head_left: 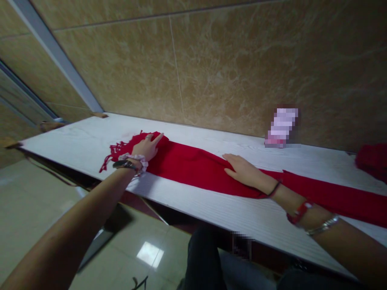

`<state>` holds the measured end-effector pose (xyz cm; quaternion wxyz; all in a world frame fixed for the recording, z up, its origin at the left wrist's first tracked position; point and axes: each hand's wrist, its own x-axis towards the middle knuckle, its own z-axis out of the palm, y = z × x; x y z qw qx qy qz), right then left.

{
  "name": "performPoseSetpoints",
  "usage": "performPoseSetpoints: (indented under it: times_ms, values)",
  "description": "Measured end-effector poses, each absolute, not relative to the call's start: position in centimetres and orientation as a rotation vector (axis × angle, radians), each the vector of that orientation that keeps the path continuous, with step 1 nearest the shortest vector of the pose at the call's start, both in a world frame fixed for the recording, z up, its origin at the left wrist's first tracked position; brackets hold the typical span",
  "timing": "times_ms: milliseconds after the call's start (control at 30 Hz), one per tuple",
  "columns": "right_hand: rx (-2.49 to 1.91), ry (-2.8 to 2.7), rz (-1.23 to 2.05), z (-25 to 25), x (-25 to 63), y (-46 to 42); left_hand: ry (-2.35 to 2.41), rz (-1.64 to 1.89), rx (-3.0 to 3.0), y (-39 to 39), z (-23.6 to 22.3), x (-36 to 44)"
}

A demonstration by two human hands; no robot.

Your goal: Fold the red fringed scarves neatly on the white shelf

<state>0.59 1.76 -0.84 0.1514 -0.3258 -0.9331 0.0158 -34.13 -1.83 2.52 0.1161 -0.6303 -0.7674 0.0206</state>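
A long red scarf [190, 165] lies stretched along the white table, running off past the right edge of the view. Its fringed end is bunched up at the left. My left hand [148, 147] rests on the scarf close to that fringe, fingers spread, palm down. Farther right, my right hand [242, 171] lies flat on the scarf with its fingers stretched out. Neither hand is closed around the cloth. The part of the scarf under my right wrist is hidden.
The white table [75, 139] stands against a tan tiled wall [121, 72]. A blurred-out pink, upright item [282, 127] leans on the wall at the back. Another red cloth [373, 161] sits at the far right. My legs are below the table's front edge.
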Motion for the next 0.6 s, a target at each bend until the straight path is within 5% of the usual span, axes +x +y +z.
performPoseSetpoints:
  times_ms: [333,600]
  values:
    - [-0.871,-2.503,0.125,-3.1,-1.1,1.0,-2.036,0.065,-1.689,-3.3,4.6,-41.2]
    - [-0.919,-2.413,0.044,-2.8,-0.8,1.5,-1.755,0.226,-2.358,0.9,1.5,-36.5]
